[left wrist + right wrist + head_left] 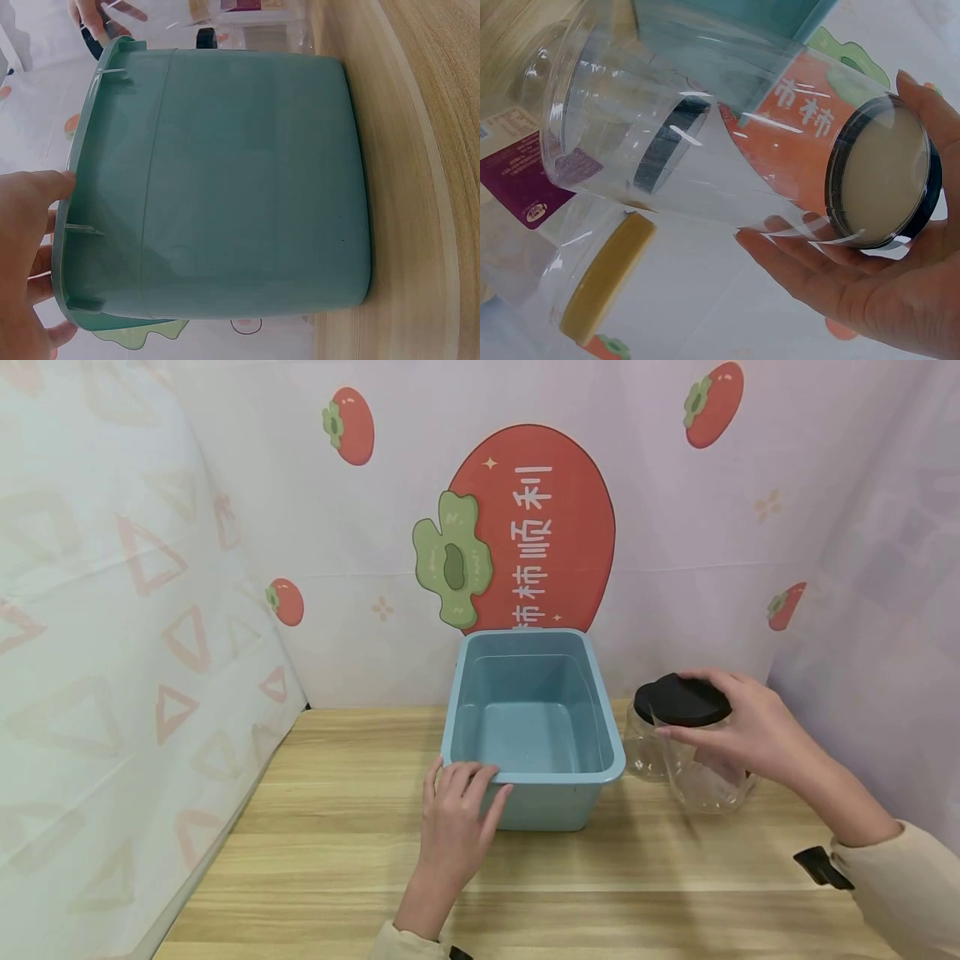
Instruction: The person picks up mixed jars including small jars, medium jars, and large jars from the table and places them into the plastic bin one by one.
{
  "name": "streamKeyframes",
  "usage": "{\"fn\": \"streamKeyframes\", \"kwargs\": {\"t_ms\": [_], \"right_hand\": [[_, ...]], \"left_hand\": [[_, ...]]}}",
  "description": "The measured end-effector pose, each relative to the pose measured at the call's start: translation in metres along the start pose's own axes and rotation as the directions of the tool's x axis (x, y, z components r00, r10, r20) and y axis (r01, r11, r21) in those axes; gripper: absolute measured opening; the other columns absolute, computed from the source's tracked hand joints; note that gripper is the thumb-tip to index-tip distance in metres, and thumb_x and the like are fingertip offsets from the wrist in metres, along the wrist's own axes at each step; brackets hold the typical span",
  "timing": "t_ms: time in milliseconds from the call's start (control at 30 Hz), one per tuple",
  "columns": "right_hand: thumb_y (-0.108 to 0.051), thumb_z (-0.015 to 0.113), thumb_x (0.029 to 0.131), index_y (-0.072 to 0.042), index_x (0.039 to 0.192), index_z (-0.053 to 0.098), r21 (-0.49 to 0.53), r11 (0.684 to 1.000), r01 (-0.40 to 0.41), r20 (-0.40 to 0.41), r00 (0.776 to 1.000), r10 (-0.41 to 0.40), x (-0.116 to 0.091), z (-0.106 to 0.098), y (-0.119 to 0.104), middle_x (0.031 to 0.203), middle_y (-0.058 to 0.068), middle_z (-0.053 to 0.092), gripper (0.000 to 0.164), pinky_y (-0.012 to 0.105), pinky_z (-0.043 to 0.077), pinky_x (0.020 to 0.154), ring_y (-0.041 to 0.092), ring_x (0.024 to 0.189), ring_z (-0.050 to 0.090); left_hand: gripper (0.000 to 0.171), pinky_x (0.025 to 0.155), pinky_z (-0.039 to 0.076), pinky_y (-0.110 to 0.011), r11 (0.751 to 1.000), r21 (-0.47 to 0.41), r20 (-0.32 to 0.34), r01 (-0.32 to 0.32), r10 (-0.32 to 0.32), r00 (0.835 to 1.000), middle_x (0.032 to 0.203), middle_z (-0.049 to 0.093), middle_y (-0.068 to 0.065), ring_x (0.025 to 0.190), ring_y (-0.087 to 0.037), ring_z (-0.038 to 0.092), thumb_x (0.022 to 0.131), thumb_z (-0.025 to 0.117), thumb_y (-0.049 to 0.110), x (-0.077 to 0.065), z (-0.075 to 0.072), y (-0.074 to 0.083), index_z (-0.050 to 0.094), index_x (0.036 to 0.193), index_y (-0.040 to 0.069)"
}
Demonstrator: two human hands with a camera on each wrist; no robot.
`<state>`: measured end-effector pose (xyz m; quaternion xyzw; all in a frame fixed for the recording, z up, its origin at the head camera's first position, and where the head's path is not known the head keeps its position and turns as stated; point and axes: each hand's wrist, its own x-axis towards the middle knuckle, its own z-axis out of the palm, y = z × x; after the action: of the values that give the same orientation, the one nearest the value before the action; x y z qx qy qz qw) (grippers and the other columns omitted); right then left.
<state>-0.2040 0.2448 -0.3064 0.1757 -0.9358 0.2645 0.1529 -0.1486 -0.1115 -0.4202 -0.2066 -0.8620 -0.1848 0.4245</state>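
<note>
A light blue plastic tub (543, 802) stands on the wooden table in front of the patterned backdrop, and its visible inside holds nothing. My left hand (453, 818) grips its near rim at the left corner; in the left wrist view the thumb lies on the outer wall with the fingers over the edge. Right of the tub, my right hand (765, 731) holds a clear jar (708, 785) by its black lid (686, 700), thumb and fingers on opposite sides. The right wrist view shows the jar's see-through body and the lid's beige underside (885, 176).
Behind the held jar stands another clear jar (643, 756), its black lid (671, 146) seen through the plastic. Beside them is a container with a yellow lid (607, 277) and a purple label (525, 180). Fabric hangs behind the table (337, 835) and along both sides.
</note>
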Motion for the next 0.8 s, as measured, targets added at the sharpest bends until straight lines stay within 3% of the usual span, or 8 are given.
{"fn": "streamKeyframes", "kwargs": {"t_ms": [333, 800], "right_hand": [[-0.032, 0.094, 0.080, -0.002, 0.137, 0.062, -0.034, 0.998, 0.053, 0.007, 0.999, -0.053, 0.007, -0.006, -0.006, 0.129, 0.025, 0.066, 0.072, 0.054, 0.050, 0.083, 0.042, 0.112, 0.061], [-0.040, 0.092, 0.082, -0.005, 0.140, 0.061, -0.035, 0.999, 0.019, 0.092, 0.996, -0.016, 0.017, -0.015, -0.015, 0.130, 0.023, 0.065, 0.075, 0.048, 0.052, 0.081, 0.038, 0.111, 0.060]], "left_hand": [[0.029, 0.105, 0.047, -0.065, 1.000, 0.006, 0.001, -0.003, 0.003, 1.000, 0.102, 0.070, -0.007, 0.102, -0.028, 0.064, 0.085, 0.088, 0.023, 0.000, 0.000, 0.000, 0.076, 0.108, 0.010], [0.028, 0.104, 0.047, -0.065, 1.000, 0.007, -0.001, -0.006, 0.006, 1.000, 0.102, 0.070, -0.007, 0.102, -0.028, 0.064, 0.086, 0.087, 0.023, 0.000, 0.000, 0.000, 0.075, 0.108, 0.009]]}}
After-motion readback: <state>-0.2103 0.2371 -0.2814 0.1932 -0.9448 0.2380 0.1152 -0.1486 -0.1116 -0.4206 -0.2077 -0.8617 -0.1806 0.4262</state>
